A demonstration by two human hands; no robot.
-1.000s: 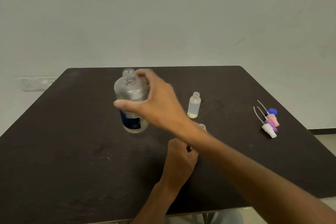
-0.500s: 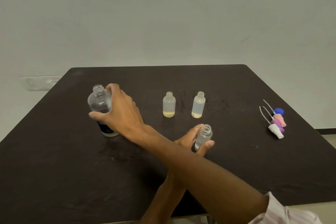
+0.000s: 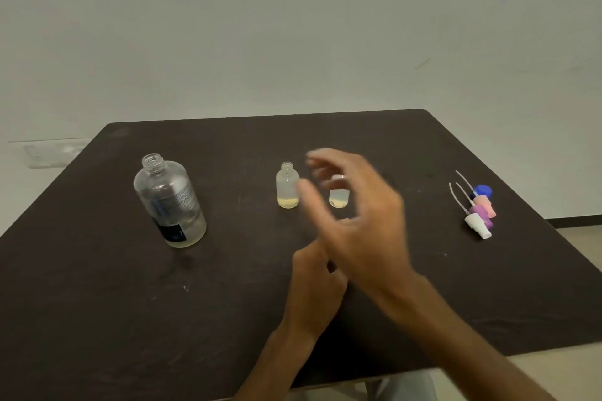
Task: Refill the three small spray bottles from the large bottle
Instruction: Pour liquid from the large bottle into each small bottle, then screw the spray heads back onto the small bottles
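Hands [image 3: 342, 238] overlap mid-table — large bottle [image 3: 169, 202] stands apart, uncapped.

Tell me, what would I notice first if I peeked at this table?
Probably the blurry right hand spread open mid-table, partly hiding a small bottle; the left hand sits just under it. Next, the large bottle with no cap, standing alone at the table's left. Last, the colourful spray tops bunched near the right edge of the dark table.
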